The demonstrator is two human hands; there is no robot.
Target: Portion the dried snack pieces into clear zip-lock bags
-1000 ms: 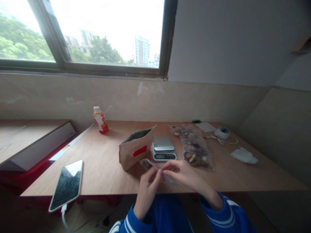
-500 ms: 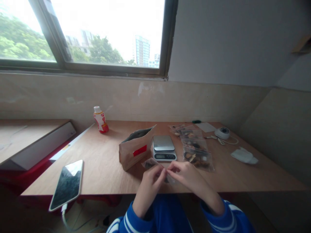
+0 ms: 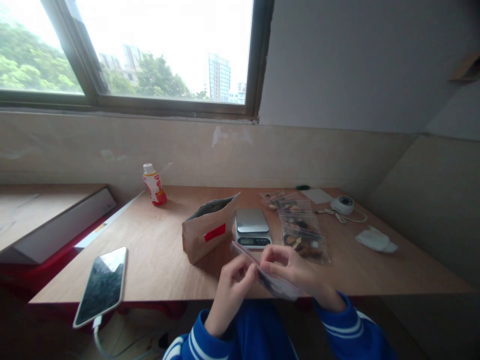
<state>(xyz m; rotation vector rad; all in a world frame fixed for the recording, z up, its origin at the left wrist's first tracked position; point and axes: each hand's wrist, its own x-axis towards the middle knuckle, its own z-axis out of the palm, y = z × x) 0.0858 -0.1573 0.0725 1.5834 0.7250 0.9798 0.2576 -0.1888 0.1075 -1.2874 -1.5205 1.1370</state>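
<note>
A small clear zip bag (image 3: 279, 286) is held between my two hands at the table's front edge, tilted with one end toward the scale. My left hand (image 3: 238, 280) pinches its edge between thumb and forefinger. On the same edge, my right hand (image 3: 287, 265) is closed with thumb and finger together. Something dark shows inside the bag, too blurred to name. Just beyond my hands stands a digital scale (image 3: 253, 227) with a steel plate. Left of it, a brown paper pouch (image 3: 208, 235) with a red label stands upright, its top gaping.
Several zip bags of dried pieces (image 3: 303, 240) lie right of the scale. Farther right are a white camera (image 3: 342, 205) with its cable and a crumpled white tissue (image 3: 376, 240). A bottle (image 3: 154, 185) stands at the back left; a charging phone (image 3: 101, 285) overhangs the front edge.
The zip bag has turned, its far end now pointing up-left and its body stretching right under my right hand. My right hand has shifted slightly right; my left hand stays nearly in place.
</note>
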